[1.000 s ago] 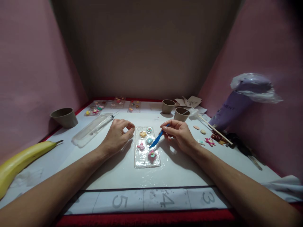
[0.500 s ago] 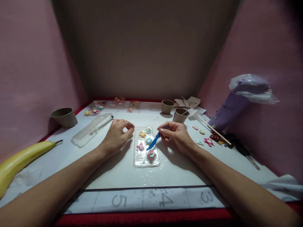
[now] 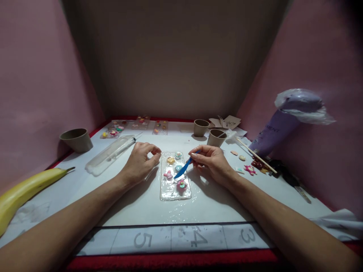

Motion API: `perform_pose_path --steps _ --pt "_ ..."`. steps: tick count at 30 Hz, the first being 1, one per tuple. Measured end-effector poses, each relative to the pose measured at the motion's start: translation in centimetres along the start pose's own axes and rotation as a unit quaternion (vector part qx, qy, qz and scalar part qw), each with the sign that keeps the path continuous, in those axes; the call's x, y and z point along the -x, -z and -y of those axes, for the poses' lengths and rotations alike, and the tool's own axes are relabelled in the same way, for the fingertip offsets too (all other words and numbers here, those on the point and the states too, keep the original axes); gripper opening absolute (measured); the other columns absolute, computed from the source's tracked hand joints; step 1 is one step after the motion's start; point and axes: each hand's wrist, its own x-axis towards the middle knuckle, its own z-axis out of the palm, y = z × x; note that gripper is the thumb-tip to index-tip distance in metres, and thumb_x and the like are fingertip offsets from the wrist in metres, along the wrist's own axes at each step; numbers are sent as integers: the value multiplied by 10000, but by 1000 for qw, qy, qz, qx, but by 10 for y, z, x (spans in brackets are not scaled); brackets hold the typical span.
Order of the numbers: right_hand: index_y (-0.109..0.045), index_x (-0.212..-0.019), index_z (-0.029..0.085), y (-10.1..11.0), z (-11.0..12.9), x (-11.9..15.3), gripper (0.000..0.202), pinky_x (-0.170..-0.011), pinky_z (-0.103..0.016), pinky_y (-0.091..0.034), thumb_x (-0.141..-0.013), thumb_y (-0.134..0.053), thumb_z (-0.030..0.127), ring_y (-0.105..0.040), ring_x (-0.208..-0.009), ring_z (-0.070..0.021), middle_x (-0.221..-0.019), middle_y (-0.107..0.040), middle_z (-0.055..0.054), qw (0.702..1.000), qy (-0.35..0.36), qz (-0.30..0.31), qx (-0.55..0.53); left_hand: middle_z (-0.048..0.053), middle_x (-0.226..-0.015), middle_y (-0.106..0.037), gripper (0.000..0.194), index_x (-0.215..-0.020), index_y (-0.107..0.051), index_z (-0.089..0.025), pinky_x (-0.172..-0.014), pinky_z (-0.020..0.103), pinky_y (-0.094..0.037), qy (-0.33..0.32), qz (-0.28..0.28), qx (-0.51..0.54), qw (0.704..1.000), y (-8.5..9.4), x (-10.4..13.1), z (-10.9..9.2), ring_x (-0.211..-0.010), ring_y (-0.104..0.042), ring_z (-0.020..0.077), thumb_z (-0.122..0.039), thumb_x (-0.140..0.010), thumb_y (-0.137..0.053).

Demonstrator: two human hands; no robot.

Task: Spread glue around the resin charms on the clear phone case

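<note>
A clear phone case (image 3: 174, 194) lies on the white board, wet and glossy, with several small charms stuck on it. Among them are a pink flower-like charm (image 3: 181, 185), a pink animal charm (image 3: 168, 174) and a yellow one (image 3: 170, 161). My left hand (image 3: 143, 160) is curled, its thumb and forefinger pinched at the case's upper left edge. In my right hand (image 3: 208, 160) is a blue plastic knife (image 3: 183, 169), gripped between thumb and fingers. Its blade slants down to the left, and the tip is over the case between the pink charms; whether it touches is unclear.
At left are a banana (image 3: 34, 183), a brown cup (image 3: 76, 140) and a syringe (image 3: 124, 144) on a clear tray. Decorated cases (image 3: 160, 127) lie at the back. Two cups (image 3: 200, 128), loose charms (image 3: 250, 170), a wooden stick (image 3: 256, 155) and a purple bag (image 3: 279, 130) are right.
The knife's tip has shifted slightly left and up across the case. My left hand and the case have stayed in place.
</note>
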Motion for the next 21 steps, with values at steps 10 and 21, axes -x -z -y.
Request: perform_pose_path --steps 10,21 --pt "-678 -749 150 4 0 -3 244 -395 -181 -361 -648 -789 343 -530 -449 -84 -568 -646 -7 999 6 -34 -6 58 -884 -670 200 -814 -665 -196 -797 372 -448 -1 3 0 1000 0 1 0 -958 -482 242 -324 -812 -511" --pt "-657 -688 150 8 1 -7 170 -366 -199 -312 -622 -740 283 -444 -364 -65 -523 -640 -3 997 36 -70 21 57 -881 -669 195 -807 -665 -203 -717 335 -448 -1 2 2 1000 0 0 0 -941 -483 238 -332 -808 -518"
